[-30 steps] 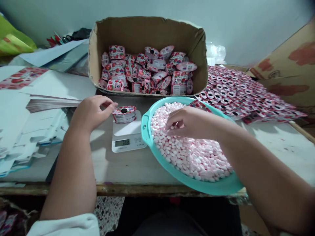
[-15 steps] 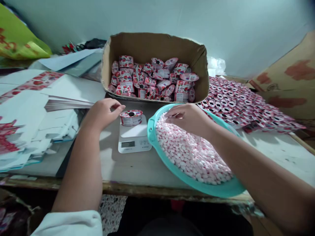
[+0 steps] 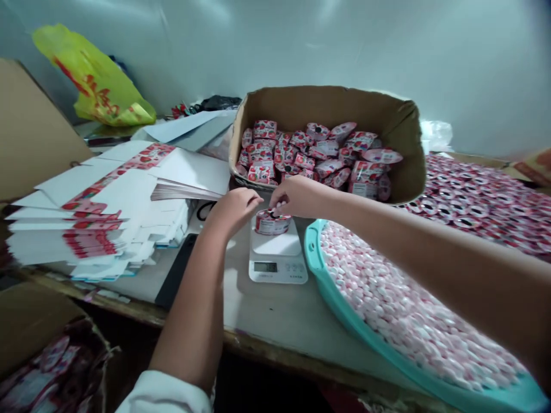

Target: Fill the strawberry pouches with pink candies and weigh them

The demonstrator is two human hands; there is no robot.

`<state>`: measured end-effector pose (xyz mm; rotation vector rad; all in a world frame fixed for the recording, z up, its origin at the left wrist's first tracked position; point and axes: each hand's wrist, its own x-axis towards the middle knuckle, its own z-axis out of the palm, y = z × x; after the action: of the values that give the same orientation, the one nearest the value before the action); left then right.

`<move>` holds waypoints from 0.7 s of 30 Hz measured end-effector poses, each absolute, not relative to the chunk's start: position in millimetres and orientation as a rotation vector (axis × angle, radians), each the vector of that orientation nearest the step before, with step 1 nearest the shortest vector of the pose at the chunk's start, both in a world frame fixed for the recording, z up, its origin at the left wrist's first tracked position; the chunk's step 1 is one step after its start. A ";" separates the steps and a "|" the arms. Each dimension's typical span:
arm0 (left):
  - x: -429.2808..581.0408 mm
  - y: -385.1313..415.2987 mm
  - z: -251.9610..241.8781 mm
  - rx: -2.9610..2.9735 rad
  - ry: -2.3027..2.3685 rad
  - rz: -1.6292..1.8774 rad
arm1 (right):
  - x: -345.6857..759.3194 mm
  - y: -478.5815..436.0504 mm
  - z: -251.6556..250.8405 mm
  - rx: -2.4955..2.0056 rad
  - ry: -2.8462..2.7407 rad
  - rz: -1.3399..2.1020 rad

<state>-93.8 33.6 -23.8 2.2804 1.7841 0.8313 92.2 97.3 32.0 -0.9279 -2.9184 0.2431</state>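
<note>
And the right hand (image 3: 301, 197) has swung over from the teal basin (image 3: 315, 252) to the scale (image 3: 275, 248), fingertips pinched on what look like pale candies, right at the printed packet (image 3: 271, 226) standing on it: gathering seems to have given way to topping up. Just left of the scale, the left hand (image 3: 235, 210) curls loosely, contents unclear.

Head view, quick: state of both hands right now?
Left hand: curled, nothing visibly held; open or closed, can't tell.
Right hand: closed on small pink-white pieces at the packet.
</note>
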 end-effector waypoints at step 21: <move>-102.2 25.8 -20.7 2.214 1.798 1.023 | 102.3 85.1 17.6 -0.953 -2.825 0.304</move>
<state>-102.2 25.8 -20.7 2.2143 1.7980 1.0227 102.3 85.1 17.6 -0.9529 -2.8245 0.3041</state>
